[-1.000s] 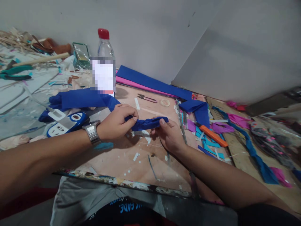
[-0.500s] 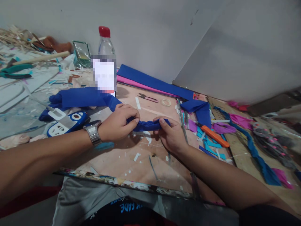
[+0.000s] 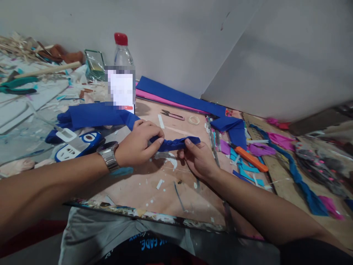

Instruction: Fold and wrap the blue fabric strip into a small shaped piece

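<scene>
A twisted blue strip of crepe-like material stretches between both hands above the wooden board. My left hand, with a metal watch on its wrist, is closed on the strip's left part. My right hand pinches the right end between thumb and fingers, and a short flat tip sticks out past the thumb. From behind my left hand, the blue material runs on to a wider folded length at the left. Thread snips and a pale ring lie beyond the hands.
A red-capped bottle stands behind a lit, blurred screen. On the left are a blue-and-white power strip and green-handled pliers. An orange cutter rests among coloured scraps at right. Folded blue sheets lie along the wall.
My right thumb and fingers have shifted slightly on the strip, and its right end now shows flatter and more open. The left hand keeps its grip. The view has moved slightly.
</scene>
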